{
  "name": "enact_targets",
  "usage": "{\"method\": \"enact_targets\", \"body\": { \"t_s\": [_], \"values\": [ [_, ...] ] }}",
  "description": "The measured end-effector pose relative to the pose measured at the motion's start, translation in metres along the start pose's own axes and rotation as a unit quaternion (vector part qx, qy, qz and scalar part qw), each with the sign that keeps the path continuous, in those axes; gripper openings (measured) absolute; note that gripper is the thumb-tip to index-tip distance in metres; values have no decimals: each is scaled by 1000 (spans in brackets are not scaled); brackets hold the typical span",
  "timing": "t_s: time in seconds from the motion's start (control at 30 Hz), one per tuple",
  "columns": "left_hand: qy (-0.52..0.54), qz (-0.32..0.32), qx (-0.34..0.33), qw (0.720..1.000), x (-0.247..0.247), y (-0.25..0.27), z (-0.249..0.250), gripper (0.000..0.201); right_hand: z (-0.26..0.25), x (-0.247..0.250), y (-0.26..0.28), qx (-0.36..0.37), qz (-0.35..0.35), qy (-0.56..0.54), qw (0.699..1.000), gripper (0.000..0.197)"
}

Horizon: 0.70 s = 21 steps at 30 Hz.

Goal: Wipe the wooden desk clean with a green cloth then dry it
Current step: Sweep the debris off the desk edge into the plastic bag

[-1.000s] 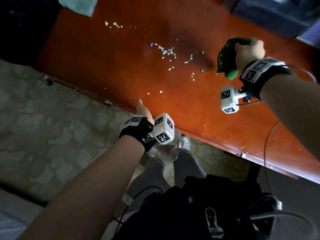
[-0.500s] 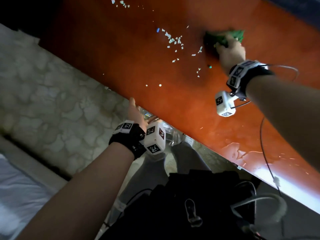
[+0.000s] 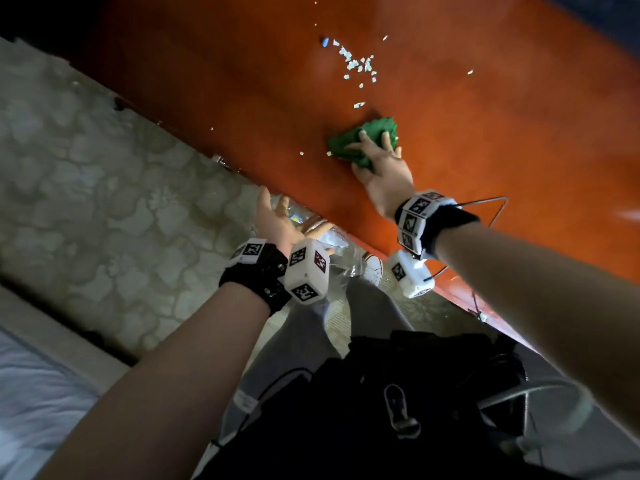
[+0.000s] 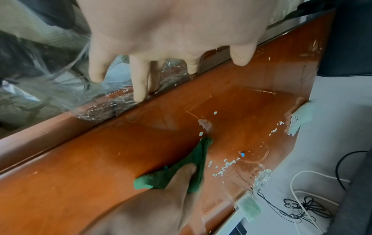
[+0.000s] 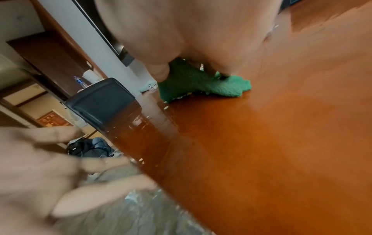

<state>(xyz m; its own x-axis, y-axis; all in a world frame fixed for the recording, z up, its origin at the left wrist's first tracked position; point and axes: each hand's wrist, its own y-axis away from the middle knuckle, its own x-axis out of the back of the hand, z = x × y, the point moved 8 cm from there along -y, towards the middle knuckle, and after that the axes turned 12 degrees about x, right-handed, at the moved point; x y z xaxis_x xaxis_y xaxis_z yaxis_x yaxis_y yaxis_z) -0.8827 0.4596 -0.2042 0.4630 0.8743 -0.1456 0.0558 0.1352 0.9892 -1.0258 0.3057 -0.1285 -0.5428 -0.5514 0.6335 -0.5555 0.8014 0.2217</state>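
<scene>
On the glossy orange-brown wooden desk (image 3: 502,140) my right hand (image 3: 379,164) presses a bunched green cloth (image 3: 349,143). Its fingers are bent over the bunch and the thumb lies against the near side. The cloth (image 4: 197,155) also appears in the left wrist view and, under the palm, as a green cloth (image 5: 201,85) in the right wrist view. White paper crumbs (image 3: 360,65) and a small blue bit (image 3: 325,42) lie beyond it. My left hand (image 3: 280,220) is held palm up at the desk's near edge, fingers relaxed, against a clear plastic bag (image 3: 343,251).
A pale cloth (image 4: 300,117) lies at the desk's far end. A dark box (image 5: 100,98) stands on the desk by the wall. Cables (image 4: 306,206) lie on the floor beyond the desk. Patterned floor (image 3: 104,202) spreads to the left; a black bag (image 3: 415,393) is at my waist.
My right hand brought the cloth down onto the desk and dragged it toward the near edge, past the crumbs. The left hand stayed at the edge with its fingers opening wider.
</scene>
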Motion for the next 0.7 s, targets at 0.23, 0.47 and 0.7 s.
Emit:
{"method": "enact_targets", "body": {
  "t_s": [0.23, 0.47, 0.7],
  "values": [
    [-2, -96, 33, 995, -13, 10, -19, 59, -25, -48, 28, -68, -28, -22, 997, 44],
    [5, -136, -18, 991, -10, 10, -11, 77, -59, -89, 55, -46, -67, -37, 996, 40],
    [24, -142, -3, 990, -6, 9, -12, 66, -51, -51, 58, -145, 141, -257, 945, 27]
  ]
}}
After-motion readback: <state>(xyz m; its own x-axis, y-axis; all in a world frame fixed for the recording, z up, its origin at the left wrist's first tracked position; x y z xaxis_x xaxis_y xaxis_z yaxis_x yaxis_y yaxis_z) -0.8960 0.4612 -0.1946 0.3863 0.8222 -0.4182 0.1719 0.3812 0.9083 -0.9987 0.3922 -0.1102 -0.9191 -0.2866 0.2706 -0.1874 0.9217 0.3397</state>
